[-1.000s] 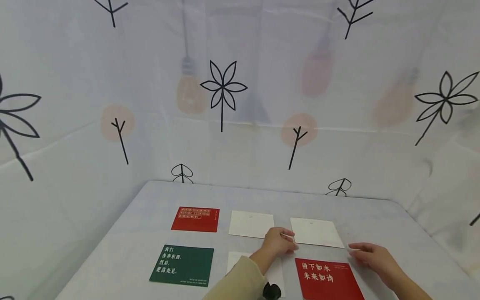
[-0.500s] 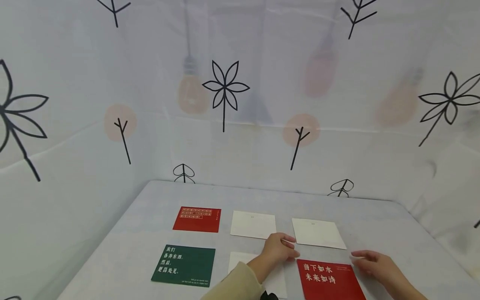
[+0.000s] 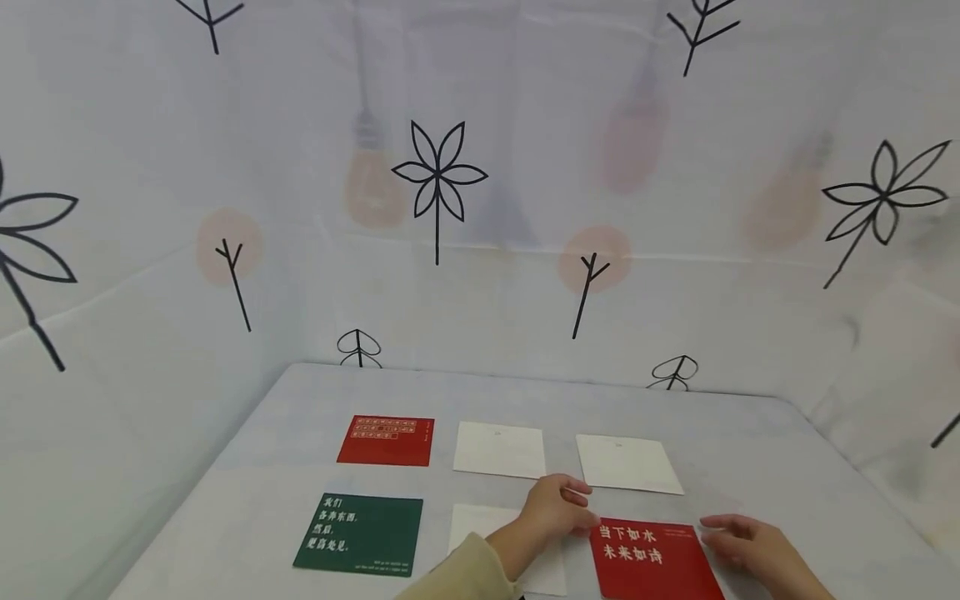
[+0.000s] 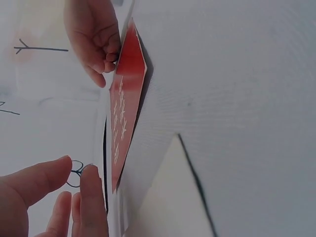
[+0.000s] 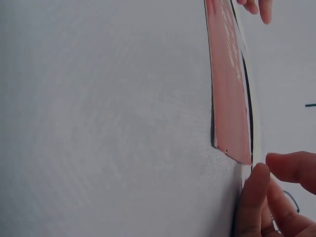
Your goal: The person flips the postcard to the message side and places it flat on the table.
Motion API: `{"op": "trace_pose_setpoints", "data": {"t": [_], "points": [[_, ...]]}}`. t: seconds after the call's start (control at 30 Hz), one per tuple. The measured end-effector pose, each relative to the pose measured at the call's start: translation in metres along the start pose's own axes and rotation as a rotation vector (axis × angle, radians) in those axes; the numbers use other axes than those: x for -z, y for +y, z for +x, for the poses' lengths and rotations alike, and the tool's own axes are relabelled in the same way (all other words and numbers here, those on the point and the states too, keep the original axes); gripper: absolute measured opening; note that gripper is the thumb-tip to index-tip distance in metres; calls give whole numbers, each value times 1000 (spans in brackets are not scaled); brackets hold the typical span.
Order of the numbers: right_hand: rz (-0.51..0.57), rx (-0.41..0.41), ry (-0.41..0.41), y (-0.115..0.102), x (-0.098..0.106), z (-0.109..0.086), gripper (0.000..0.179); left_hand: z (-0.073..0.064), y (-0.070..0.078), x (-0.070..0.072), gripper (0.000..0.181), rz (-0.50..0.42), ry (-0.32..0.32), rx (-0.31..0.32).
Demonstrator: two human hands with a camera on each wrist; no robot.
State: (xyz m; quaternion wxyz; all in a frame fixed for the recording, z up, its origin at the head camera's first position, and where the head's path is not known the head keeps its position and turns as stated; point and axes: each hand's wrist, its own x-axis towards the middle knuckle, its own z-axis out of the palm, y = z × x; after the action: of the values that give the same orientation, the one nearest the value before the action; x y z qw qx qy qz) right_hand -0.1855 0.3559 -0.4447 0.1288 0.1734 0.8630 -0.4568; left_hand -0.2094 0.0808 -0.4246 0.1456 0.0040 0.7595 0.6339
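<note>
A red card (image 3: 654,560) with white characters lies flat at the front right of the table. At its upper left corner is my left hand (image 3: 553,507), thumb and fingers loosely bent with nothing between them; whether the thumb touches the card I cannot tell. Just beyond the card's right edge rests my right hand (image 3: 753,546), its fingers relaxed and holding nothing. In the right wrist view the right fingertips (image 5: 256,185) are near the card's corner, apart from it. A white card (image 3: 543,567) lies partly hidden under my left forearm.
Two white cards, one at back centre (image 3: 498,450) and one at back right (image 3: 628,463), lie behind the hands. On the left are a red card with small boxes (image 3: 386,450) and a green card (image 3: 360,533). A patterned white cloth (image 3: 480,317) hangs behind the table.
My left hand has come down from between the white cards to the front red card's corner. My right hand has moved slightly towards me beside that card. The cards stay put.
</note>
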Motion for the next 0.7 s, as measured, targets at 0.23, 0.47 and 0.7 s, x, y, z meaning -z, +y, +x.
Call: {"op": "trace_pose_setpoints", "data": {"t": [0.23,0.47,0.7], "points": [[-39,4,-25,2,-3,-7,63,-7,-3,2,29,-13,-11,-4],[-5,-17,-46,0,-3,-11,64,-13,-5,1,31,-41,-23,30],[15,-35,-50,-4,-4,-18,68,-21,-4,1,34,-33,-32,62]]}}
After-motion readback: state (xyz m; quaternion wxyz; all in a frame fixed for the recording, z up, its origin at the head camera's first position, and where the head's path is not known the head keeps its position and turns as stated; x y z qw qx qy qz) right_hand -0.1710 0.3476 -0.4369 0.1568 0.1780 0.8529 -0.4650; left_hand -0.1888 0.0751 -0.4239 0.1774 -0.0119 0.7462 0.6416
